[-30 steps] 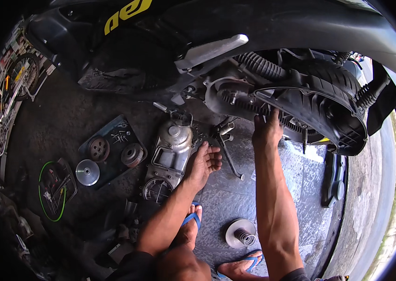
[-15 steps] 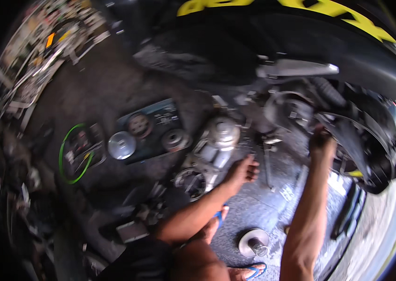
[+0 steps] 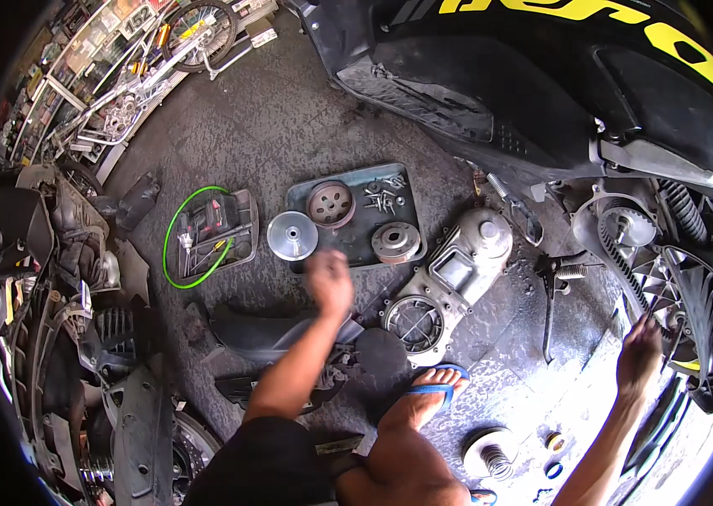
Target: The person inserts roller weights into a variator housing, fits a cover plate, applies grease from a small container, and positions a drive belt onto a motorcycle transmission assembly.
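Since half a second ago, my left hand (image 3: 329, 282) has swung from beside the silver metal engine cover (image 3: 474, 278) to the near edge of a dark rectangular tray (image 3: 358, 241), just beside a round, shiny silver disc (image 3: 292, 244). Its fingers are partly curled, but motion blurs them — I cannot tell whether they hold anything.

My right hand (image 3: 641, 350) stays at the lower visible part of the black ridged belt (image 3: 626, 271), which loops over a pulley in the opened case. Its fingers are bunched, hiding their own tips; whether they pinch the belt I cannot tell.

Large yellow lettering (image 3: 575, 10) marks the black scooter body (image 3: 533, 93) — partly cut off above.
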The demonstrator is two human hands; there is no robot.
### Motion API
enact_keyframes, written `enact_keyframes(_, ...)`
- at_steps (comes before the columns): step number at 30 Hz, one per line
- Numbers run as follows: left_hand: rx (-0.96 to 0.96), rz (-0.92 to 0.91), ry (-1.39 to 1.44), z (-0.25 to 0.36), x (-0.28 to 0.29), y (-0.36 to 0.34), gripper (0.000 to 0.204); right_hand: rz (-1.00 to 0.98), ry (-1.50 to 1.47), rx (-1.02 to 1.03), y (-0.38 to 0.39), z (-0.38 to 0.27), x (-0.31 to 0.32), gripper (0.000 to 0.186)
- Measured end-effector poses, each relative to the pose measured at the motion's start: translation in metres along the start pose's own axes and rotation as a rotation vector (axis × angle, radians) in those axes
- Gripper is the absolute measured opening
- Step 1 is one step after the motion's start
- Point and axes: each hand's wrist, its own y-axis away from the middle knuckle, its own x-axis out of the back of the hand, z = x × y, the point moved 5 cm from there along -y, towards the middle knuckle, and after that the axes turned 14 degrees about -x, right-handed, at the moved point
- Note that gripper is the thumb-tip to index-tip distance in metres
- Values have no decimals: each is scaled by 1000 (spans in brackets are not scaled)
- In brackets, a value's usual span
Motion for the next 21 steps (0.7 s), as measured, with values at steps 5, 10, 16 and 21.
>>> enact_keyframes(5, 886, -79, -496, -272, 101, -69, 66, 183, 277, -339, 59, 91, 30, 13)
enact_keyframes(10, 1044, -137, -42, -233, -13, -46, 53, 422, 321, -351, 108, 95, 86, 19)
enact_keyframes(16, 565, -106, -373, -214, 34, -58, 55, 489, 397, -526, 113, 141, 50, 15)
enact_keyframes(21, 998, 147, 937, -4, 6, -26, 64, 411, 434, -517, 94, 186, 17, 15)
